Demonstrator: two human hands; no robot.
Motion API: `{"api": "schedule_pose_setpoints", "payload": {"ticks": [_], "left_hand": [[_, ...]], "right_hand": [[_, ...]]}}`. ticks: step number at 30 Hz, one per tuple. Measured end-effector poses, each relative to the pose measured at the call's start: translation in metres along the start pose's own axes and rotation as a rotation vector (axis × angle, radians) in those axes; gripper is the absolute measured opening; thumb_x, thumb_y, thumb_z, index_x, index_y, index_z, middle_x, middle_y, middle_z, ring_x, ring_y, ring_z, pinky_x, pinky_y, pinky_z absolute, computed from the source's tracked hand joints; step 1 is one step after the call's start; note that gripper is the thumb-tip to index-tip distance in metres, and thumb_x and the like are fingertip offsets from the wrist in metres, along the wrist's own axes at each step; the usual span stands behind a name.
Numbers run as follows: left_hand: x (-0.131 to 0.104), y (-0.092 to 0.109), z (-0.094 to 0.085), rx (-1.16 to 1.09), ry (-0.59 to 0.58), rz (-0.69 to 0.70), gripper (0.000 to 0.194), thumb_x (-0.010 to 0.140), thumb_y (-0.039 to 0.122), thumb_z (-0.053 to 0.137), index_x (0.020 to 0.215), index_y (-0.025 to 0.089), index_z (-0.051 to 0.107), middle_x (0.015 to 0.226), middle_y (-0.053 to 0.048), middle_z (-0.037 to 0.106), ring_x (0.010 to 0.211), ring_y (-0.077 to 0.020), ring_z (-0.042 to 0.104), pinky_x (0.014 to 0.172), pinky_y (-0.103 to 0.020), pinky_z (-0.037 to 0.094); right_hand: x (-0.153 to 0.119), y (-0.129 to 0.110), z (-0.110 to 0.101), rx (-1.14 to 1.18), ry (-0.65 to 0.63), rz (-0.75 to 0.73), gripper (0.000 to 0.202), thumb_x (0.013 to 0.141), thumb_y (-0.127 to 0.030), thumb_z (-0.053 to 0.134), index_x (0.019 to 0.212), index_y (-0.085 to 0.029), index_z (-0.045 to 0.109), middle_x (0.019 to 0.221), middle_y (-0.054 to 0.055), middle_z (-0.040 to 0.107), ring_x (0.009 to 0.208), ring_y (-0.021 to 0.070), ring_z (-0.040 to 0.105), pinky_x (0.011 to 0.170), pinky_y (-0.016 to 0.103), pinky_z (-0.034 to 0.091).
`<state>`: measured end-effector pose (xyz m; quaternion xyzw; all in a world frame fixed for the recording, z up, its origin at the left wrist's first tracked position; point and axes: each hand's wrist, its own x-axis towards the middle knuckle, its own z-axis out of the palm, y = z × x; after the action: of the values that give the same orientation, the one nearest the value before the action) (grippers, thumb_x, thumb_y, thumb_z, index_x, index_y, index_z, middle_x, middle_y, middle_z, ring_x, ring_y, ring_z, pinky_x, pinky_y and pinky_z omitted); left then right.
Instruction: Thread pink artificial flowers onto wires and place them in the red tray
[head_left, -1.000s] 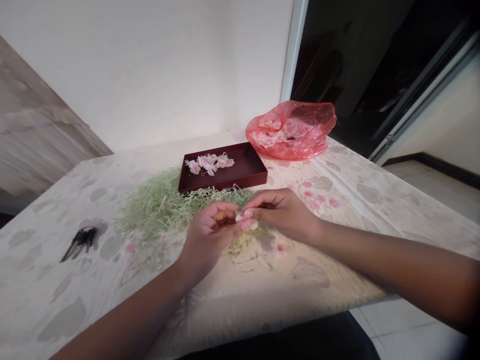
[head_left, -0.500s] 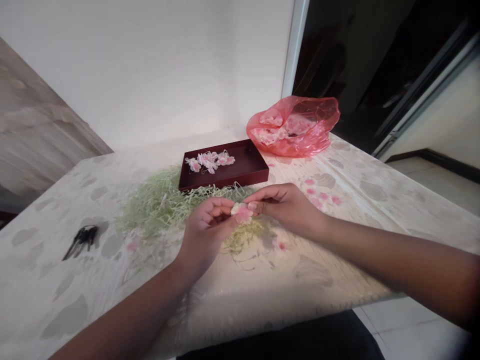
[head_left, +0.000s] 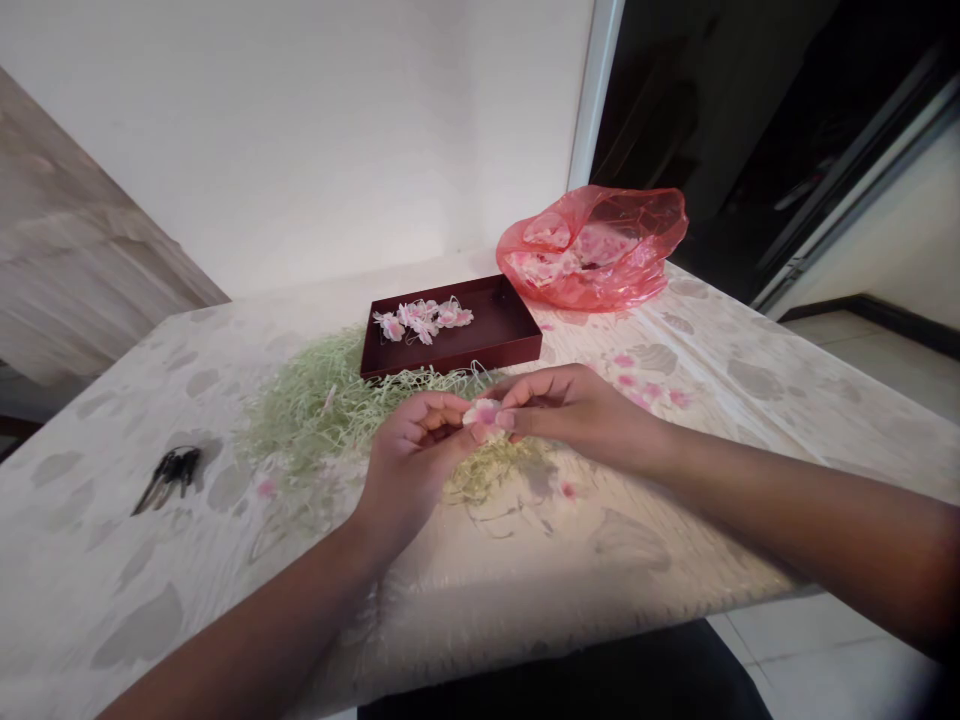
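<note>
A pink and white artificial flower [head_left: 484, 416] is pinched between my two hands, above the near part of the table. My left hand [head_left: 424, 445] grips its left side with thumb and fingers. On the other side, my right hand [head_left: 562, 405] holds its right edge, thumb on the petals and some fingertips hidden behind. Under and beyond the hands lies a heap of pale green shredded paper [head_left: 322, 400]. Just past it stands a shallow maroon box [head_left: 487, 350] with several pink and white flowers [head_left: 424, 318] at its left end.
A red translucent plastic bag [head_left: 600, 250] holding more flowers stands at the back right. Loose pink petals [head_left: 652, 390] lie right of the box, one small pink flower [head_left: 568, 490] nearer me. A bunch of keys [head_left: 169, 475] rests at left on the patterned tablecloth [head_left: 247, 620].
The right thumb and fingers have shifted slightly on the flower, which looks tilted a little differently. The whole view has moved slightly; the box, bag and keys stay in place.
</note>
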<state>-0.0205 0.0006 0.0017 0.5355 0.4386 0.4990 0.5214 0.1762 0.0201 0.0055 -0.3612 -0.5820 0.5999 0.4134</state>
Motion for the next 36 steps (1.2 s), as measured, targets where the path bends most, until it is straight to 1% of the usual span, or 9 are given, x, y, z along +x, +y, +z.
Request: {"api": "schedule_pose_setpoints", "payload": {"ticks": [2, 4, 13, 18, 21, 25, 31, 33, 36], "left_hand": [[-0.001, 0.0, 0.0, 0.01, -0.015, 0.007, 0.019, 0.073, 0.016, 0.084, 0.086, 0.02, 0.071, 0.08, 0.001, 0.076, 0.074, -0.0118, 0.069, 0.066, -0.019, 0.052], [-0.001, -0.001, -0.001, 0.021, -0.033, 0.004, 0.019, 0.073, 0.016, 0.084, 0.087, 0.021, 0.072, 0.081, 0.001, 0.076, 0.074, -0.0127, 0.069, 0.066, -0.02, 0.053], [-0.001, -0.006, -0.001, 0.052, -0.056, -0.012, 0.02, 0.075, 0.021, 0.085, 0.09, 0.021, 0.071, 0.081, 0.0, 0.075, 0.074, -0.0127, 0.069, 0.065, -0.021, 0.053], [-0.002, -0.008, -0.003, 0.068, -0.053, 0.0, 0.021, 0.076, 0.022, 0.084, 0.091, 0.021, 0.07, 0.08, 0.0, 0.074, 0.072, -0.0125, 0.067, 0.064, -0.022, 0.051], [-0.002, -0.008, -0.003, 0.075, -0.061, -0.002, 0.02, 0.077, 0.023, 0.083, 0.092, 0.021, 0.07, 0.079, -0.001, 0.074, 0.071, -0.0136, 0.067, 0.065, -0.023, 0.051], [-0.003, -0.007, -0.002, 0.094, -0.057, -0.005, 0.019, 0.078, 0.025, 0.082, 0.091, 0.02, 0.069, 0.077, 0.0, 0.072, 0.069, -0.0132, 0.065, 0.063, -0.023, 0.049], [-0.003, -0.005, -0.001, 0.145, -0.048, 0.007, 0.018, 0.078, 0.026, 0.081, 0.091, 0.02, 0.069, 0.075, 0.0, 0.071, 0.068, -0.0127, 0.064, 0.061, -0.022, 0.047], [-0.003, -0.003, 0.0, 0.116, -0.043, 0.004, 0.025, 0.079, 0.024, 0.079, 0.1, 0.021, 0.066, 0.077, 0.0, 0.072, 0.071, -0.0135, 0.066, 0.063, -0.022, 0.048], [-0.003, 0.0, -0.001, 0.025, -0.017, 0.004, 0.042, 0.079, 0.018, 0.076, 0.115, 0.025, 0.056, 0.081, 0.003, 0.073, 0.076, -0.0149, 0.069, 0.071, -0.025, 0.051]], "right_hand": [[0.001, 0.003, 0.0, -0.058, 0.016, 0.032, 0.019, 0.075, -0.036, 0.082, 0.078, -0.018, 0.076, 0.082, 0.003, 0.073, 0.074, 0.0148, 0.064, 0.069, 0.028, 0.05], [0.001, 0.006, 0.0, -0.097, 0.047, 0.035, 0.02, 0.075, -0.037, 0.081, 0.08, -0.018, 0.077, 0.077, 0.003, 0.072, 0.069, 0.0147, 0.063, 0.065, 0.028, 0.049], [0.003, 0.012, 0.0, -0.059, 0.064, -0.001, 0.017, 0.069, -0.03, 0.085, 0.075, -0.017, 0.074, 0.076, 0.002, 0.071, 0.066, 0.0131, 0.059, 0.061, 0.026, 0.044], [0.002, 0.014, 0.003, -0.064, 0.089, -0.009, 0.022, 0.067, -0.031, 0.086, 0.072, -0.016, 0.071, 0.076, 0.002, 0.069, 0.063, 0.0121, 0.055, 0.057, 0.026, 0.04], [0.001, 0.012, 0.005, -0.073, 0.081, -0.016, 0.023, 0.067, -0.032, 0.086, 0.071, -0.017, 0.069, 0.079, 0.003, 0.069, 0.067, 0.0134, 0.057, 0.06, 0.027, 0.042], [0.0, 0.016, 0.006, -0.095, 0.079, -0.02, 0.022, 0.07, -0.033, 0.084, 0.073, -0.017, 0.069, 0.083, 0.005, 0.07, 0.071, 0.0149, 0.059, 0.063, 0.028, 0.044], [0.0, 0.024, 0.01, -0.146, 0.099, -0.09, 0.019, 0.08, -0.034, 0.077, 0.08, -0.018, 0.068, 0.084, 0.003, 0.069, 0.069, 0.0127, 0.056, 0.061, 0.026, 0.043], [0.0, 0.022, 0.011, -0.112, 0.107, -0.076, 0.02, 0.078, -0.034, 0.079, 0.08, -0.018, 0.069, 0.084, 0.003, 0.07, 0.071, 0.0138, 0.058, 0.064, 0.027, 0.045], [0.002, 0.018, 0.009, 0.001, 0.114, -0.025, 0.023, 0.074, -0.035, 0.084, 0.08, -0.017, 0.071, 0.083, 0.004, 0.072, 0.077, 0.0157, 0.062, 0.072, 0.029, 0.049]]}}
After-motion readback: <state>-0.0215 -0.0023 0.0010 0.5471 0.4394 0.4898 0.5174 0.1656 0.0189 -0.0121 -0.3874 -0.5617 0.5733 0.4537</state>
